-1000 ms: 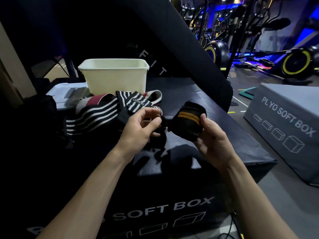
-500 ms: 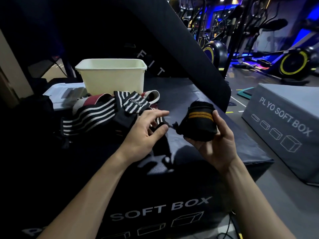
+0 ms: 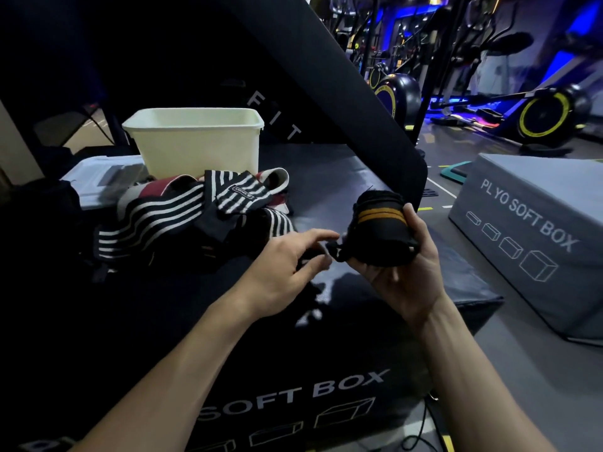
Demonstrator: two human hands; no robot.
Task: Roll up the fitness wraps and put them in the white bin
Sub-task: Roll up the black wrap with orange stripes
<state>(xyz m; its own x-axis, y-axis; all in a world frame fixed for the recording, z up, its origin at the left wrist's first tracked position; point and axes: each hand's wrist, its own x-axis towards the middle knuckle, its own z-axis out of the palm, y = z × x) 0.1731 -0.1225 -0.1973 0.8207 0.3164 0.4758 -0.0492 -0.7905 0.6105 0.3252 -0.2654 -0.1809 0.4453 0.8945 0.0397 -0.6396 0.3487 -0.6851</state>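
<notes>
My right hand [image 3: 403,275] grips a rolled black wrap with two orange stripes [image 3: 380,228], held above the black soft box [image 3: 342,197]. My left hand [image 3: 287,269] is just left of the roll, its fingers extended and blurred, near the roll's loose black end [image 3: 336,252]; I cannot tell whether it touches it. A heap of unrolled black-and-white striped wraps [image 3: 182,213], with some maroon, lies on the box behind my left hand. The white bin [image 3: 195,141] stands beyond the heap; its inside is hidden.
A slanted black pad marked FIT [image 3: 326,93] leans over the box behind the bin. A white lidded case [image 3: 98,177] sits left of the bin. A grey plyo soft box [image 3: 535,230] stands on the floor at right, with exercise bikes [image 3: 548,115] beyond.
My right hand has turned and lifted the roll to the right. My left hand has let go of the roll's end, and its fingers have spread out.
</notes>
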